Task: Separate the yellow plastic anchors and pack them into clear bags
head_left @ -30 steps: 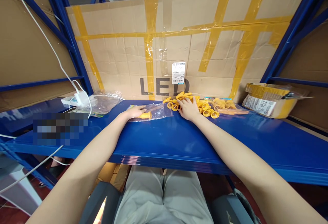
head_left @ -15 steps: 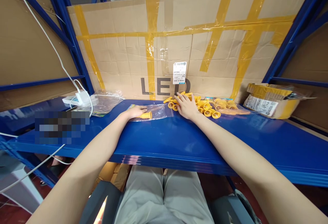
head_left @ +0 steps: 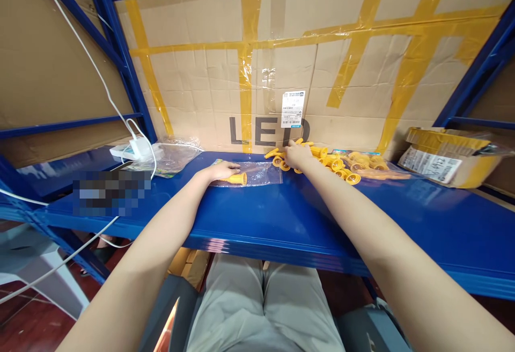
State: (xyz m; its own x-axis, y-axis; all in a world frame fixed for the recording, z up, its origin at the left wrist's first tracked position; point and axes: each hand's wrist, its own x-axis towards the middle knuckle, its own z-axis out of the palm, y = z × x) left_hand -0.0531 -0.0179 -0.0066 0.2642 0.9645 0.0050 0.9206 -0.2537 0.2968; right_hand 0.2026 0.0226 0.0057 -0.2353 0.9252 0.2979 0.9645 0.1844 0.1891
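My left hand (head_left: pixel 224 171) rests on a clear plastic bag (head_left: pixel 263 174) on the blue shelf, its fingers pressed round a yellow cone-ended piece (head_left: pixel 238 178) that lies at the bag. My right hand (head_left: pixel 298 154) is at the left part of a pile of yellow pieces (head_left: pixel 337 165), fingers bent down among them; what they grip, if anything, is hidden. Right of the loose pile lies a clear bag with more yellow pieces (head_left: pixel 376 164).
A taped cardboard box (head_left: pixel 450 156) stands at the right. A large cardboard sheet (head_left: pixel 201 94) backs the blue shelf (head_left: pixel 257 218). At the left are a white charger (head_left: pixel 140 148) with cables, a blurred dark object (head_left: pixel 110 188) and another plastic bag (head_left: pixel 177 154).
My right hand has curled its fingers, which were spread over the pile before. My left hand stays at the bag. The whole view has shifted slightly.
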